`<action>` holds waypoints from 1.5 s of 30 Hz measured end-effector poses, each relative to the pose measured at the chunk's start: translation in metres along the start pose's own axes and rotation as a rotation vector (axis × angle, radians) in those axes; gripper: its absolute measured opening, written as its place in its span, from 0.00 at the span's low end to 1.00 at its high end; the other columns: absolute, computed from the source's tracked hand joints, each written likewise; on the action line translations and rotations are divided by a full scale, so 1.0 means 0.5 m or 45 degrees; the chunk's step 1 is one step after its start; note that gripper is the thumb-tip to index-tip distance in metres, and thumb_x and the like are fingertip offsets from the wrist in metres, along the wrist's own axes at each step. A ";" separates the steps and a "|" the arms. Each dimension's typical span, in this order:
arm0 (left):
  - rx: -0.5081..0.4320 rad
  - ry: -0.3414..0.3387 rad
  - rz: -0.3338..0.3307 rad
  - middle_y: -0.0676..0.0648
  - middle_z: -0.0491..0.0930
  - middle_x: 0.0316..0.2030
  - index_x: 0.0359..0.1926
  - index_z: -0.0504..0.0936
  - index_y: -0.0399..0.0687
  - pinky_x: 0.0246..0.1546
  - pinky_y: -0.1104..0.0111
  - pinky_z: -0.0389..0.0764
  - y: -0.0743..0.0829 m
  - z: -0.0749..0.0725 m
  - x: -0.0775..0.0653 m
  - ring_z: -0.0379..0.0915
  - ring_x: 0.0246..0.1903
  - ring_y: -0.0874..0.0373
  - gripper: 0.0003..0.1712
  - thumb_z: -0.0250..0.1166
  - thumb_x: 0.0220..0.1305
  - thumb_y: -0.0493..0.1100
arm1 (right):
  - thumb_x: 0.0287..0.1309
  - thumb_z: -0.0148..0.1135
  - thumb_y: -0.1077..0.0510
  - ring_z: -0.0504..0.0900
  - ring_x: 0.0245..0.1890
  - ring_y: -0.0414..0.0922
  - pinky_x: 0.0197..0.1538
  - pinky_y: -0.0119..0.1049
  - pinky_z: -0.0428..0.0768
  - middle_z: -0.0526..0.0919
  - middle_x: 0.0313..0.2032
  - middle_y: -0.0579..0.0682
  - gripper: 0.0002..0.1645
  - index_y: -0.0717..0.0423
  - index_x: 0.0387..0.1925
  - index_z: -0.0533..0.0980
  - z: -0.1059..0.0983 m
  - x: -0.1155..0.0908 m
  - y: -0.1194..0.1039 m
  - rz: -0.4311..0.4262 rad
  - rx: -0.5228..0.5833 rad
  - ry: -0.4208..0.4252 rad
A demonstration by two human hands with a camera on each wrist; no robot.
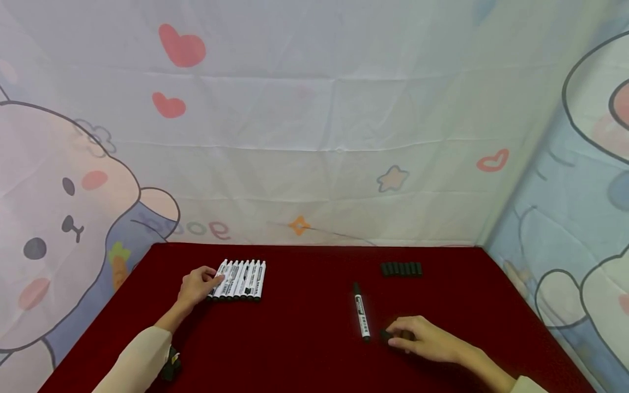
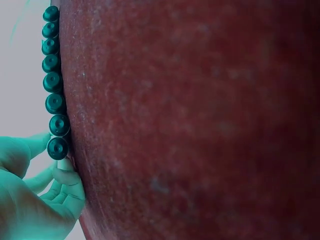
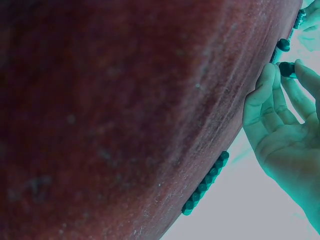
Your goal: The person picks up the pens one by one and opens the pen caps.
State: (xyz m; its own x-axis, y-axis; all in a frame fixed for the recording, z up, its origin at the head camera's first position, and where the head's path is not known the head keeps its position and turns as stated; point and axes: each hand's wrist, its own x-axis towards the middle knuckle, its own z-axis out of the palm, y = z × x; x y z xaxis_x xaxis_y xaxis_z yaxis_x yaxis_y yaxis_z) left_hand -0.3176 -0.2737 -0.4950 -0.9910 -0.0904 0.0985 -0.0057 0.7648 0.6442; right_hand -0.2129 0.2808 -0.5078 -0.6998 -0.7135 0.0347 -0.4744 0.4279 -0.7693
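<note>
My left hand (image 1: pixel 198 285) is at the left end of a row of white markers (image 1: pixel 244 281), its thumb and fingers on either side of the end marker (image 2: pixel 57 148). These markers lie side by side with white tips pointing away and black ends toward me. Farther right, my right hand (image 1: pixel 425 339) pinches a small black marker cap (image 3: pixel 287 69) between thumb and fingers, low over the table. Just left of it lies a single marker (image 1: pixel 361 314), black at its far end. Fingers partly hide the held cap in the head view.
A row of several black caps (image 1: pixel 401 269) lies at the back right of the red-covered table (image 1: pixel 304 327). A dark object (image 1: pixel 170 364) shows beside the left sleeve. Printed cloth (image 1: pixel 334 120) hangs behind the table and along its sides.
</note>
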 end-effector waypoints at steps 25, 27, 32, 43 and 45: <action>0.126 -0.043 -0.122 0.34 0.85 0.42 0.51 0.82 0.32 0.24 0.62 0.75 0.040 -0.015 0.000 0.79 0.30 0.49 0.25 0.63 0.71 0.52 | 0.75 0.56 0.54 0.81 0.31 0.29 0.34 0.30 0.84 0.86 0.42 0.52 0.19 0.65 0.54 0.79 -0.012 -0.005 -0.002 -0.051 -0.046 0.025; 0.128 -0.022 -0.124 0.34 0.84 0.43 0.52 0.81 0.33 0.25 0.61 0.76 0.039 -0.018 0.000 0.80 0.32 0.47 0.24 0.62 0.71 0.52 | 0.75 0.56 0.54 0.81 0.31 0.29 0.33 0.30 0.84 0.86 0.42 0.51 0.18 0.65 0.53 0.79 -0.014 -0.007 0.000 -0.064 -0.050 0.030; 0.113 0.041 -0.080 0.36 0.85 0.42 0.53 0.81 0.35 0.27 0.57 0.79 0.046 -0.023 -0.001 0.81 0.32 0.47 0.23 0.62 0.71 0.51 | 0.75 0.56 0.55 0.80 0.31 0.30 0.33 0.30 0.84 0.85 0.40 0.51 0.17 0.65 0.53 0.79 -0.025 -0.008 0.002 -0.088 -0.060 0.045; 0.078 -0.027 0.085 0.37 0.85 0.39 0.56 0.81 0.36 0.19 0.65 0.70 0.110 -0.009 -0.044 0.72 0.22 0.56 0.21 0.61 0.71 0.47 | 0.74 0.58 0.53 0.80 0.31 0.32 0.33 0.30 0.83 0.85 0.39 0.47 0.18 0.63 0.52 0.80 -0.072 -0.007 0.010 0.048 -0.138 0.085; 0.082 -0.049 0.097 0.37 0.86 0.40 0.55 0.82 0.37 0.20 0.65 0.70 0.125 -0.006 -0.051 0.72 0.23 0.55 0.20 0.62 0.71 0.47 | 0.74 0.58 0.53 0.80 0.30 0.31 0.33 0.31 0.83 0.85 0.38 0.47 0.18 0.64 0.52 0.80 -0.080 -0.009 0.018 0.069 -0.140 0.096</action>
State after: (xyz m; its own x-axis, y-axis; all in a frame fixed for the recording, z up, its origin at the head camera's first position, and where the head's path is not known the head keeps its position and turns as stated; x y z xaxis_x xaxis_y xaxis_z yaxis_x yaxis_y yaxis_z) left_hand -0.2922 -0.2255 -0.4551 -0.9933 -0.0064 0.1155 0.0629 0.8079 0.5859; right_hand -0.2356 0.3099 -0.4895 -0.7622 -0.6456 0.0465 -0.4877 0.5256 -0.6971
